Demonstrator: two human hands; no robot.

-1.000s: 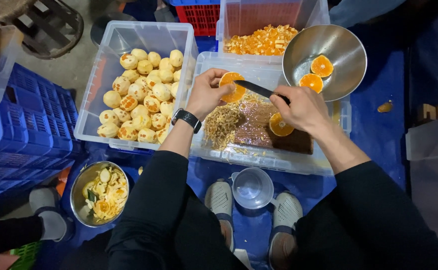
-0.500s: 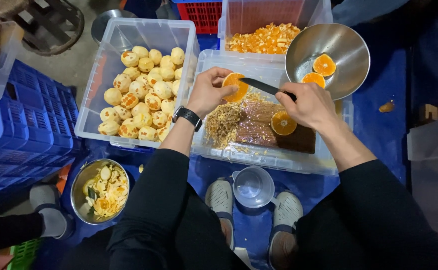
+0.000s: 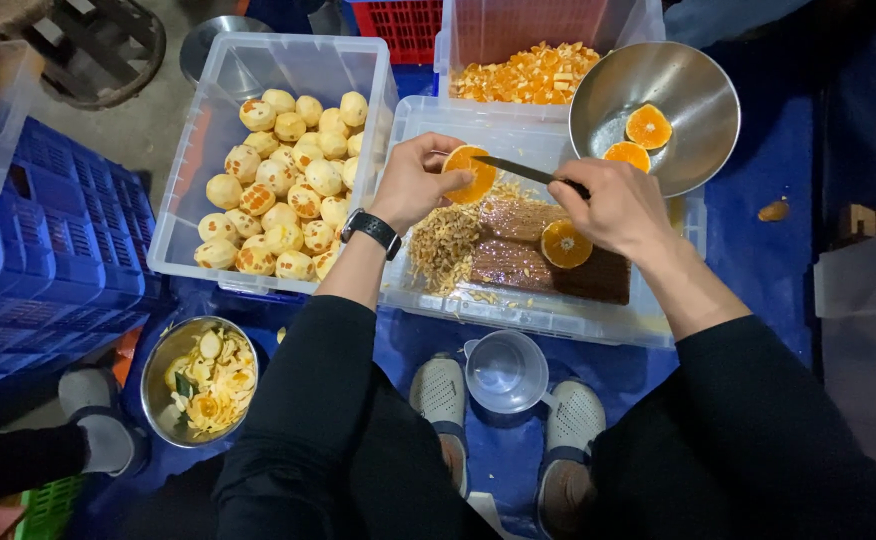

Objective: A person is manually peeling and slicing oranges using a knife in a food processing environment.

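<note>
While the left hand (image 3: 413, 180) curls around a peeled orange half (image 3: 471, 172), cut face turned up, the right hand (image 3: 613, 205) is closed in a fist around the dark handle of a knife (image 3: 518, 170). The blade runs leftward from that fist and its tip meets the cut face of the held fruit. Both hands hover over a clear plastic tub (image 3: 548, 320) that stands on the blue floor covering (image 3: 758, 250) in front of the person's knees. A black wristwatch (image 3: 371, 230) sits on the left wrist.

Inside the tub lies a dark wet cutting board (image 3: 518, 260); another orange half (image 3: 566, 243) rests on it, just below the right hand, and a heap of pale shreds (image 3: 443, 245) lies at the board's left end. A steel bowl (image 3: 698, 90) sits on the tub's far right corner and holds two orange halves (image 3: 638, 140).

To the left, touching the tub, a second clear bin (image 3: 208, 120) is packed with peeled whole oranges (image 3: 288, 190). Beyond the tub, a further clear container holds chopped orange pieces (image 3: 523, 75). Near the person's left knee a smaller steel bowl (image 3: 158, 370) carries peel scraps (image 3: 213, 375). A clear measuring jug (image 3: 506, 372) stands between the two grey shoes (image 3: 441, 395), and a blue crate (image 3: 48, 260) fills the left edge.
</note>
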